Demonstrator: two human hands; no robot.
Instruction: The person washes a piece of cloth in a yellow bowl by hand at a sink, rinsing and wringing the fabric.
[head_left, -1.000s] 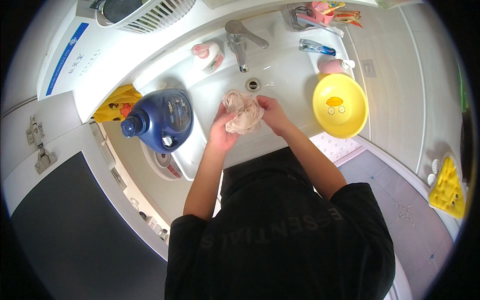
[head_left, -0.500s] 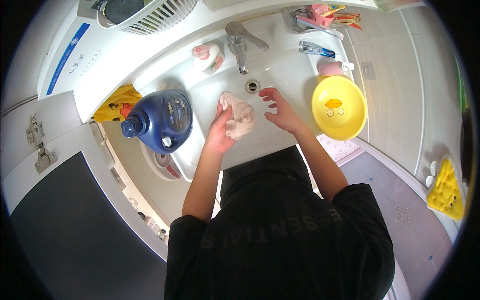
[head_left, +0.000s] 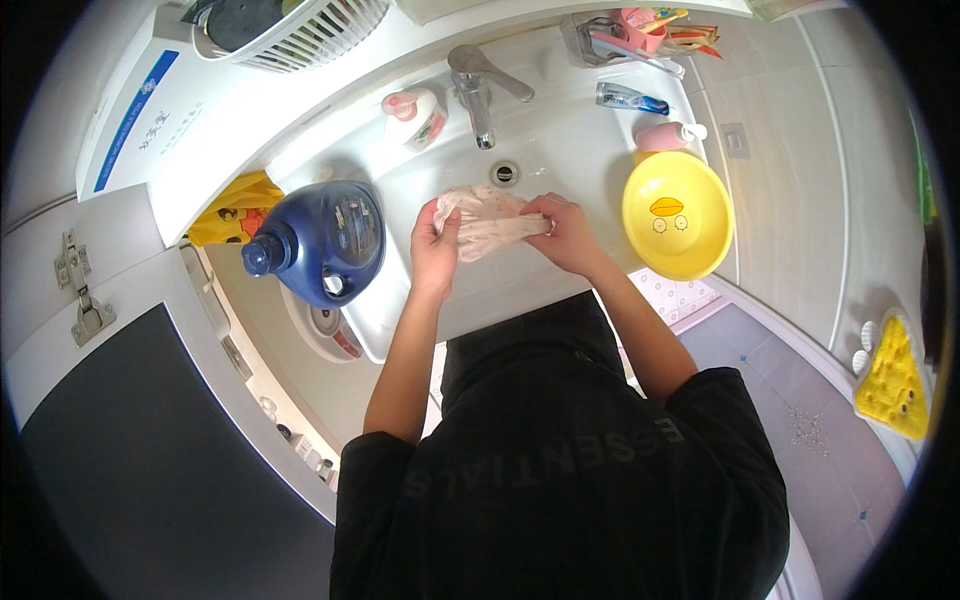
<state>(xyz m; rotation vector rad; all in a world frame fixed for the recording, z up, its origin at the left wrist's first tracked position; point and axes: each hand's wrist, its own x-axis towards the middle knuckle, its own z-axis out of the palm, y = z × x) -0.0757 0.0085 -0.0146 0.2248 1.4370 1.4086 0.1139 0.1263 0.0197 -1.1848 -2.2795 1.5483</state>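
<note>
A crumpled pale pink cloth (head_left: 485, 224) is stretched between my two hands over the front part of the white sink (head_left: 500, 298). My left hand (head_left: 436, 243) is closed on its left end, thumb on top. At the other end my right hand (head_left: 561, 233) pinches a gathered edge. Just beyond the cloth lies the round drain (head_left: 504, 173), with the grey faucet (head_left: 480, 95) behind it; I cannot make out any water running from the spout. The cloth's exact kind does not show.
Left of the basin stands a big blue detergent jug (head_left: 330, 240). A white pump bottle (head_left: 416, 118) is near the faucet. On the right sit a yellow bowl (head_left: 680, 240), a pink bottle (head_left: 665, 136), a blue-capped tube (head_left: 630, 98) and a pink cup (head_left: 640, 32). A white basket (head_left: 300, 40) stands at the back left.
My right hand, open and apart from the cloth before, has moved left and taken hold of its right end. The cloth has gone from a hanging bunch to being spread sideways.
</note>
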